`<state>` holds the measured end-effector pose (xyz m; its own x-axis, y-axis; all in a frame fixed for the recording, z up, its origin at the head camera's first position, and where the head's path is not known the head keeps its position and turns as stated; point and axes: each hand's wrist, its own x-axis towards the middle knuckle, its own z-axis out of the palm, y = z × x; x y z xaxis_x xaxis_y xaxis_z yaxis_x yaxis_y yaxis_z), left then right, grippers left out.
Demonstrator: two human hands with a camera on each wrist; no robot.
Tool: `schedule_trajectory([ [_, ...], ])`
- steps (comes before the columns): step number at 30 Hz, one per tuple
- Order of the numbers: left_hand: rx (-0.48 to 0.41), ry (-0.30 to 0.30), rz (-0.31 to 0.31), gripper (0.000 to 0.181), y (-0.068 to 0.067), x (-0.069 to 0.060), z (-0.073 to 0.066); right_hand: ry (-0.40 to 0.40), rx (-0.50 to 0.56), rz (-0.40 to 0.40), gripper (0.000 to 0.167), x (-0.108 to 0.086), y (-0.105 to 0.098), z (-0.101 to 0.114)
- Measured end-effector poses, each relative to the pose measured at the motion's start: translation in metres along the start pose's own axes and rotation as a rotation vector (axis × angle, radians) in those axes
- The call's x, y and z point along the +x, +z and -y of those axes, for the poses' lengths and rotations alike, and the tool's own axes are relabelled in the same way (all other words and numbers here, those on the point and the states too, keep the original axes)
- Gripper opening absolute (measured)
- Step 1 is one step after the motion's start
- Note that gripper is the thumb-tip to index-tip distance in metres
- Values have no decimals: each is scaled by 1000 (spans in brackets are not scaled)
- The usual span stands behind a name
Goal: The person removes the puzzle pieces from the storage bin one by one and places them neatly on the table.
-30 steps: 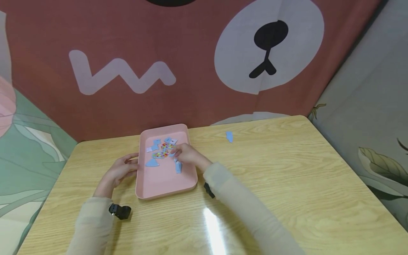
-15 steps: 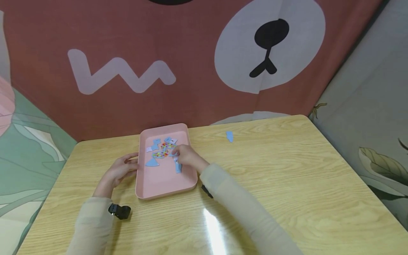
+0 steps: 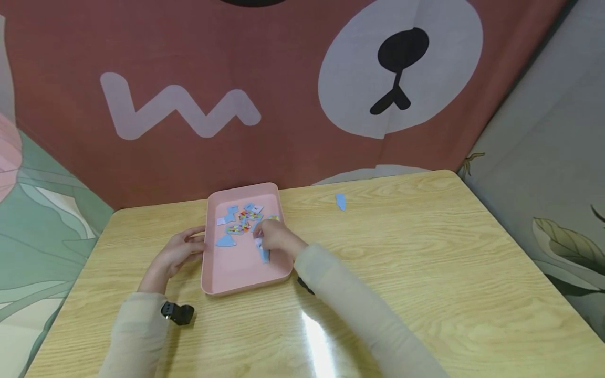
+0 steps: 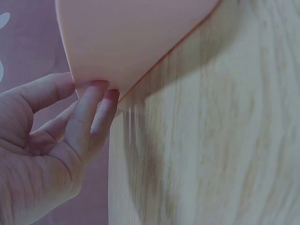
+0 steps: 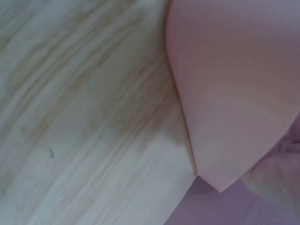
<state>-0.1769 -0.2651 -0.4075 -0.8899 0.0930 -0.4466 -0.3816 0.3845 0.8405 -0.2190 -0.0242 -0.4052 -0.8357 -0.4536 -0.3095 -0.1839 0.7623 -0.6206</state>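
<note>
A pink tray (image 3: pixel 236 273) on the table holds several light-blue puzzle pieces, some with multicoloured patches (image 3: pixel 238 229). My left hand (image 3: pixel 177 251) touches the tray's left wall with fairly straight fingers; in the left wrist view, the fingertips of the left hand (image 4: pixel 61 136) rest on the pink outer side. Over the tray's right half, my right hand (image 3: pixel 279 235) has curled fingers at the upper end of a blue puzzle piece (image 3: pixel 264 255), seemingly pinching it. Its fingertips are partly hidden. Only part of the right hand (image 5: pixel 276 180) shows behind the tray wall in the right wrist view.
A single blue piece (image 3: pixel 341 201) lies on the wooden table (image 3: pixel 425 262) to the right of the tray, near the back edge. A fan-shaped blue piece (image 3: pixel 226 241) lies by the tray's left side. A printed cloth (image 3: pixel 283 147) hangs behind the table.
My right hand has moved slightly toward the front of the tray. The blue piece under its fingers has shifted forward and tilted, and a patterned piece behind the hand is uncovered. The left hand stays.
</note>
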Motion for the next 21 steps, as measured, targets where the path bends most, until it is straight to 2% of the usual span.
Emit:
schedule_trajectory([
  [5,-2,-6,0,69,1,0,-1,-36,-6,42,47,-1,4,-2],
  [21,-15,4,9,70,1,1,-3,-91,-69,69,40,-3,2,-5],
])
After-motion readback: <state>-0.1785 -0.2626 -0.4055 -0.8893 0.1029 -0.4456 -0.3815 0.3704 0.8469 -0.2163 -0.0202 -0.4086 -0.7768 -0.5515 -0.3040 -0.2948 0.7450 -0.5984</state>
